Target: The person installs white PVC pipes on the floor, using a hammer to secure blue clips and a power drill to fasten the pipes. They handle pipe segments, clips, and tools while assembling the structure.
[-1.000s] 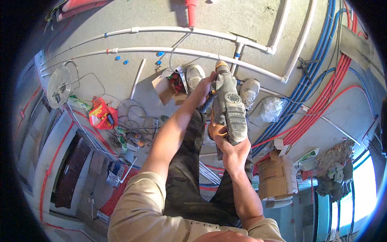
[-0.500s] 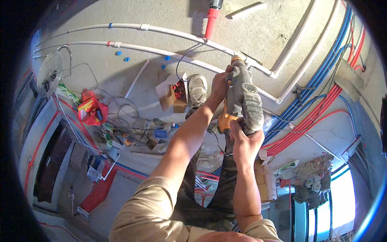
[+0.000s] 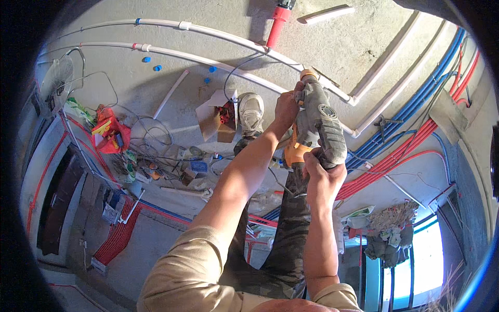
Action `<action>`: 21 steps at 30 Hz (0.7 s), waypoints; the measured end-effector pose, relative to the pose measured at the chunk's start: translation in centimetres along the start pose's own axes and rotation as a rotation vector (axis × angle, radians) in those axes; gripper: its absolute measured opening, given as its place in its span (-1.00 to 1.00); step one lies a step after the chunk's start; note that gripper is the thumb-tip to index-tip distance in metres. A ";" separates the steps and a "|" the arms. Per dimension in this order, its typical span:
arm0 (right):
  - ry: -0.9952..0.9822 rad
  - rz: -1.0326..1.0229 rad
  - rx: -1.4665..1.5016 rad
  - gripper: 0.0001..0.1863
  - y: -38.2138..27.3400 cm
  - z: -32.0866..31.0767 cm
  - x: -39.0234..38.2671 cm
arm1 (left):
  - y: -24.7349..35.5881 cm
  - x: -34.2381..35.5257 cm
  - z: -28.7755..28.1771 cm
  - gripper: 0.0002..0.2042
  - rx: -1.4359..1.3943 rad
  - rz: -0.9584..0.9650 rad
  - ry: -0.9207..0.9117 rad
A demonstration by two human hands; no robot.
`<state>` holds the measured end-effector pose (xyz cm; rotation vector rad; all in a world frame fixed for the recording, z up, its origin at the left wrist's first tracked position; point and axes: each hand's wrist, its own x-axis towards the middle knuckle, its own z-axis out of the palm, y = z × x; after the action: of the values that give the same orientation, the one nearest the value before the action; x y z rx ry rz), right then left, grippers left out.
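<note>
Both my hands hold a dusty grey-and-orange rotary hammer (image 3: 322, 117), its front end pointing away from me over the white pipes on the floor. My left hand (image 3: 286, 109) is closed near its front, on the left side; the part it grips is mostly hidden. At the rear, my right hand (image 3: 325, 178) wraps round the handle. The front end overlaps the farther white pipe (image 3: 223, 35) near its corner, and the tool's body covers part of the nearer white pipe (image 3: 223, 66). Whether its tip touches anything cannot be seen.
A red-and-black power tool (image 3: 279, 23) lies ahead. Left of my shoe stands an open cardboard box (image 3: 208, 117) with red pieces; farther left are a red bag (image 3: 112, 132), a fan (image 3: 60, 78) and loose cables. Blue pipes (image 3: 416, 101) and red pipes (image 3: 405, 148) run along the right.
My view has shifted slightly, so the surroundings sit a little differently in the picture. Both hands keep their hold on the rotary hammer, which appears slightly farther right.
</note>
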<state>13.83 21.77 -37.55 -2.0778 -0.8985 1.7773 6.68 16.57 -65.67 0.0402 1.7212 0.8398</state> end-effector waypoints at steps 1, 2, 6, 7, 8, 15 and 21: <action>-0.008 0.003 -0.032 -0.85 0.2 0.0 0.3 | -0.1 0.3 -0.1 -0.20 0.026 0.000 -0.002; 0.007 0.010 -0.069 -0.84 0.6 -0.6 0.9 | 1.0 -0.1 0.6 -0.21 0.078 0.000 -0.035; -0.013 0.035 -0.049 -0.82 -0.1 0.2 1.4 | 1.5 -0.1 0.0 -0.21 0.089 0.034 -0.026; -0.026 0.041 -0.055 -0.81 0.0 0.3 1.7 | 1.5 0.1 -0.2 -0.20 0.089 -0.018 -0.022; -0.033 0.048 -0.064 -0.80 0.2 0.2 2.0 | 2.0 0.0 -0.1 -0.20 0.087 -0.072 -0.022; -0.056 0.027 -0.022 -0.75 0.1 0.5 3.2 | 3.6 0.2 -0.2 -0.20 0.097 -0.077 0.025; -0.056 0.036 -0.062 -0.69 -0.4 0.6 3.6 | 3.4 0.8 -0.4 -0.15 0.205 -0.133 -0.037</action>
<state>13.32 24.15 -40.36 -2.1040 -0.9485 1.8564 4.80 19.27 -64.41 0.0778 1.7492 0.5608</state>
